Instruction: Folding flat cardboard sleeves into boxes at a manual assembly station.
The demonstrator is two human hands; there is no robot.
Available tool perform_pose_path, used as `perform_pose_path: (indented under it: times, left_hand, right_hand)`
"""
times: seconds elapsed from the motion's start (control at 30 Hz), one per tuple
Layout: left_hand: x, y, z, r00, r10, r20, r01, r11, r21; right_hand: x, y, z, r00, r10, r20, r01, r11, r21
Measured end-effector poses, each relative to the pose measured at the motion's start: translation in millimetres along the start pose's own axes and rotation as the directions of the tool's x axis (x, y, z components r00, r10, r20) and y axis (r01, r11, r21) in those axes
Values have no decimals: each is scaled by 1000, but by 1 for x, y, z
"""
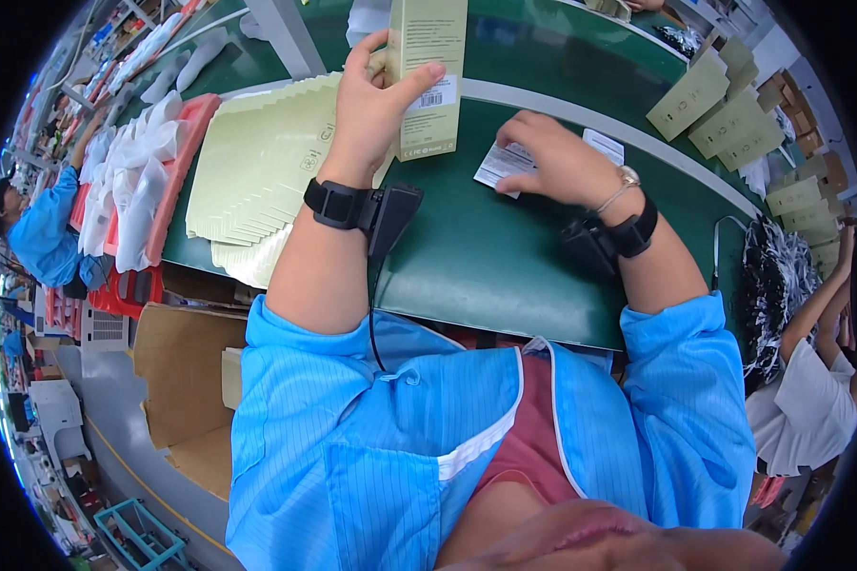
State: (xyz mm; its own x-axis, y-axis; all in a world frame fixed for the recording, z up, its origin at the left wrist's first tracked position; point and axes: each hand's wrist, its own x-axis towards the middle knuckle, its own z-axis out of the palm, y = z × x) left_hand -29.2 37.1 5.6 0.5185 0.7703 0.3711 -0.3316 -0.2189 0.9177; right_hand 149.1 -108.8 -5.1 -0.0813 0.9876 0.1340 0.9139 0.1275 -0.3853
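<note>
My left hand [376,100] grips a tall pale green carton [427,67], holding it upright above the green table [486,257], thumb across its front. My right hand [554,157] rests on small white printed leaflets [498,164] lying on the table, fingers curled over them. A second white leaflet [605,145] lies just behind that hand. Both wrists wear black straps with small black devices.
A fanned stack of flat pale green cartons [257,171] lies to my left. A red tray with white bagged items [138,186] sits further left. Folded cartons [724,109] are piled at the far right. One person works at the left, another at the right edge.
</note>
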Motion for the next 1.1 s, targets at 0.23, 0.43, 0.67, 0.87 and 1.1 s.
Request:
perform_pose_path:
  times: [0.23,0.43,0.67,0.87,1.1]
  left_hand:
    - [-5,2,4,999,-9,32,7,998,55]
    - [-5,2,2,999,-11,34,9,998,60]
    - [-7,-6,4,978,112,174,-155,954,257]
    - [-13,-2,14,898,233,374,-389,818,424]
    - [-12,-8,14,880,360,311,-463,500,731]
  right_hand:
    - [2,0,23,997,3,76,-3,1000,0]
    - [7,10,7,991,49,124,-66,988,142]
    - [4,12,-60,385,-205,-900,246,963,-114]
    - [-9,-5,-62,792,-356,-495,324,934,-153]
    - [10,-16,-38,754,-259,-604,190,966,-177]
